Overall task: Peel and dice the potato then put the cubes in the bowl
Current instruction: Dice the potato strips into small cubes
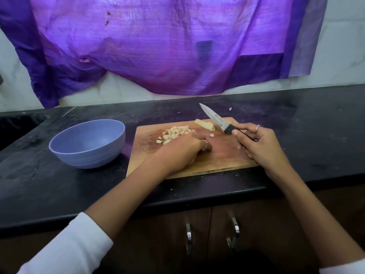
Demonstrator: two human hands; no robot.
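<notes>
Wooden cutting board (217,155) on black table (296,135). Diced potato cubes (174,133) heaped at board's far left; uncut potato piece (204,124) at far edge, beside knife (217,120) blade. Right hand (256,143): fingers clamped on knife handle, tip raised. Left hand (181,151): fingers loosely curled, resting against cube heap. Lavender bowl (87,143) left of board, apart.

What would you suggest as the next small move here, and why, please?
Probably sweep the potato cubes toward the bowl: the left hand already rests beside them on the cutting board, while the right hand holds the knife raised.
</notes>
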